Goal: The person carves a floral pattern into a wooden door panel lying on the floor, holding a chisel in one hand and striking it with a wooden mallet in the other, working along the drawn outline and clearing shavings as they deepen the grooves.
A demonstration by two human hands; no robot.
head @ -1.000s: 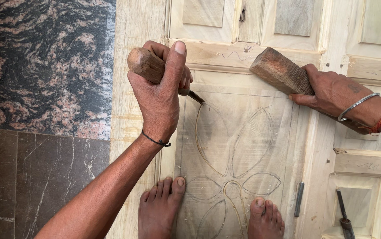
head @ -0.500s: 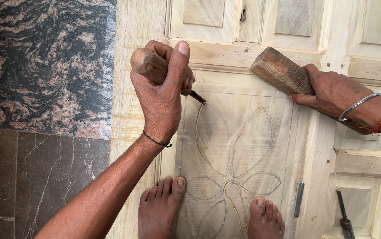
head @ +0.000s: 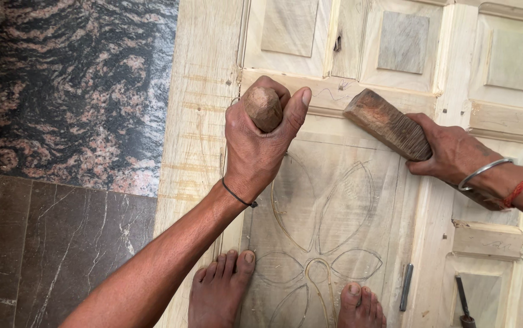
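Left hand (head: 255, 152) fisted tight around chisel handle (head: 263, 107), blade hidden, over door panel (head: 334, 200) near its upper-left corner. Right hand (head: 452, 152) clenches wooden mallet block (head: 386, 123): stiff, weighty; best held at its near end.

Left hand (head: 260, 146) is clenched in a full fist, thumb extended upward, forearm running down to the lower left. Right hand (head: 452, 152) is closed in a firm grip, wrist entering from the right edge. Both bare feet (head: 222, 291) are planted below, toes pointing up the frame.

floor only: swirled black-and-pink polished granite slab (head: 73, 85) at 10 o'clock; dark brown veined stone tiles (head: 49, 243) at 8 o'clock; even daylight.
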